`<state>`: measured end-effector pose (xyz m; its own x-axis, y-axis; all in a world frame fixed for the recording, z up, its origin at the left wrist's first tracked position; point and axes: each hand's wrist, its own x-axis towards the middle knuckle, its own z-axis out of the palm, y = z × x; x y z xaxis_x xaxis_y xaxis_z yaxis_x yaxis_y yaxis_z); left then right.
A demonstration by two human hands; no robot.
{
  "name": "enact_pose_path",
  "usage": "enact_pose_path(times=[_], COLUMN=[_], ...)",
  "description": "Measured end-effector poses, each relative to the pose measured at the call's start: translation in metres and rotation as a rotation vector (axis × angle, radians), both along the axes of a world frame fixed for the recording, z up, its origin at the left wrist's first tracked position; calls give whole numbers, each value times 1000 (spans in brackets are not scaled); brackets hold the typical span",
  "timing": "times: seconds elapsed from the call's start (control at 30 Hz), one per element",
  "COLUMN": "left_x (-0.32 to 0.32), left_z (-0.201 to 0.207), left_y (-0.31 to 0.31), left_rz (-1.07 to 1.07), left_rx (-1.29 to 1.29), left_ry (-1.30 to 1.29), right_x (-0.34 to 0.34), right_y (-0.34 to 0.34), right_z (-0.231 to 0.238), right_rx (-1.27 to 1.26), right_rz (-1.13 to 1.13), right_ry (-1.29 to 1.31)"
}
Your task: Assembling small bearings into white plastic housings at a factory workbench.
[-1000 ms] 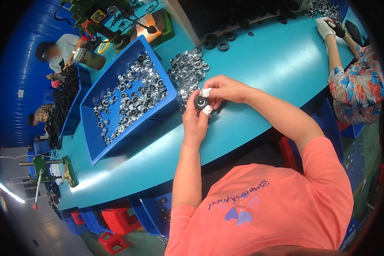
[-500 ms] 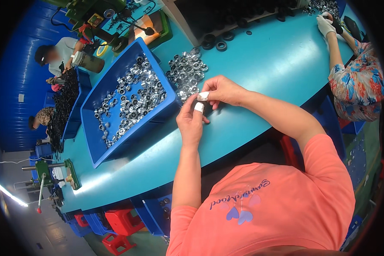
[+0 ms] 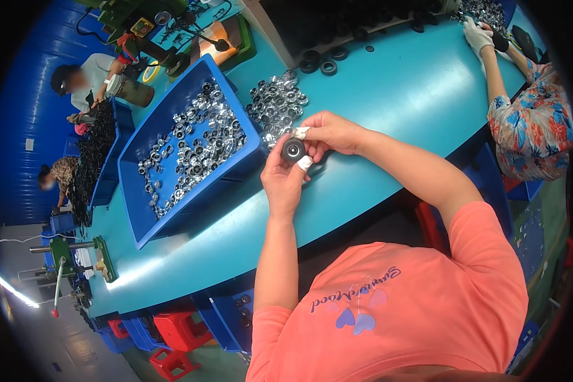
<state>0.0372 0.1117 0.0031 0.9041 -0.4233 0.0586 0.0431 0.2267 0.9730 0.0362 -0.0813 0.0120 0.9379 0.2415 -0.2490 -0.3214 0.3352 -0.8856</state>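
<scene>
one wheel (image 3: 293, 150), right of bin (image 3: 165, 121), nearer than silver parts (image 3: 277, 102) | left hand (image 3: 281, 184) gripping its rim; right hand (image 3: 331, 132) pinching its far edge | likely light, firm, grippy; hold by rim

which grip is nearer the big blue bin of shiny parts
Left. The left grip is just off the blue bin's right-hand corner; the right grip is farther to the right.

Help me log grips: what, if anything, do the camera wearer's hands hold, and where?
A round black part, by its outer rim: left hand below, right hand at its top.
</scene>
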Motion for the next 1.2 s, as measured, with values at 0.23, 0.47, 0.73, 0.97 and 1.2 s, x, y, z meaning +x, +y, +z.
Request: enact_pose_path(times=[0.23,0.47,0.73,0.97,1.2], left_x=[-9,-81,-268,-208,-118], left_z=[-3,-26,-68,-25,32], left_y=[5,158,439,343,215], left_rz=[91,421,757,681,308], left_rx=[64,388,1059,1067,199], left_ry=[-145,-165,83,-74,-97], right_x=[3,33,54,59,24], right_y=[-3,-90,-117,-123,-127], right_z=[5,10,4,-22,-49], right_rx=[-111,-787,-1545,-1509,-1491], right_rz=[-15,-535,-430,-435,-404], right_ry=[-71,-269,-271,-531,-695])
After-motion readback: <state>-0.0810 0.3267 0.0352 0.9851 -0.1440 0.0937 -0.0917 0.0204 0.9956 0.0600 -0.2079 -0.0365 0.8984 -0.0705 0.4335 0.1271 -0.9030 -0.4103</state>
